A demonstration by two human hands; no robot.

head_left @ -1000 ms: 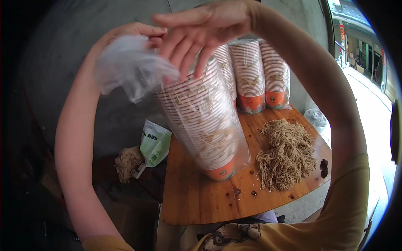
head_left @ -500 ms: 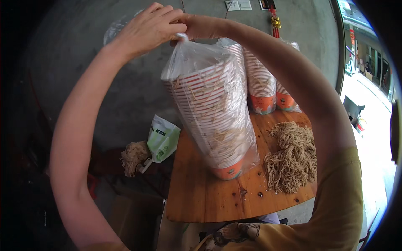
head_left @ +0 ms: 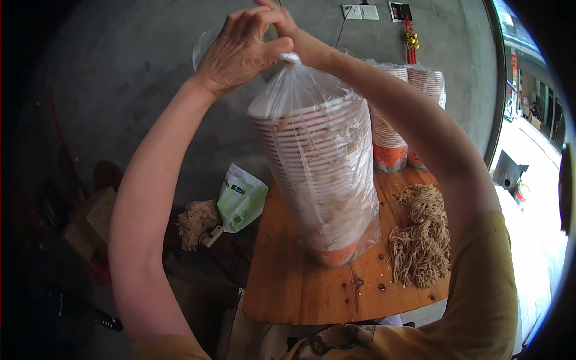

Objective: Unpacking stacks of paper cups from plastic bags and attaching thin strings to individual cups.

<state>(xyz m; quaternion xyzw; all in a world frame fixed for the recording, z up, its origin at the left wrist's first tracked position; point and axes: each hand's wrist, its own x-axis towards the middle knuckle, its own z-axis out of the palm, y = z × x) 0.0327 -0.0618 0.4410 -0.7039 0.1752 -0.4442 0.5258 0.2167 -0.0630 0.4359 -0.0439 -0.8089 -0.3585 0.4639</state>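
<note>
A tall stack of paper bowls [head_left: 321, 174], white and red-rimmed with an orange bottom one, stands slightly tilted on the wooden table inside a clear plastic bag [head_left: 288, 99]. At its top the bag is gathered into a twisted neck. My left hand [head_left: 240, 54] is closed there, thumb pressed by the neck and fingers curled. Close against it, my right hand [head_left: 303, 45] reaches in from the right; its fingers are mostly hidden behind the left hand, and one blurred fingertip points up. A loose flap of clear plastic shows left of my left hand.
On the wooden table [head_left: 282, 294] lies a heap of tan strings [head_left: 420, 240]. More bagged bowl stacks [head_left: 390, 129] stand behind it. Left of the table are a green-and-white pouch [head_left: 242, 198] and a pale string bundle [head_left: 198, 223]. A grey wall rises behind.
Both hands have shifted right and slightly apart at the neck, and my left thumb is now raised. The stack stands more upright. The whole view has moved a little too.
</note>
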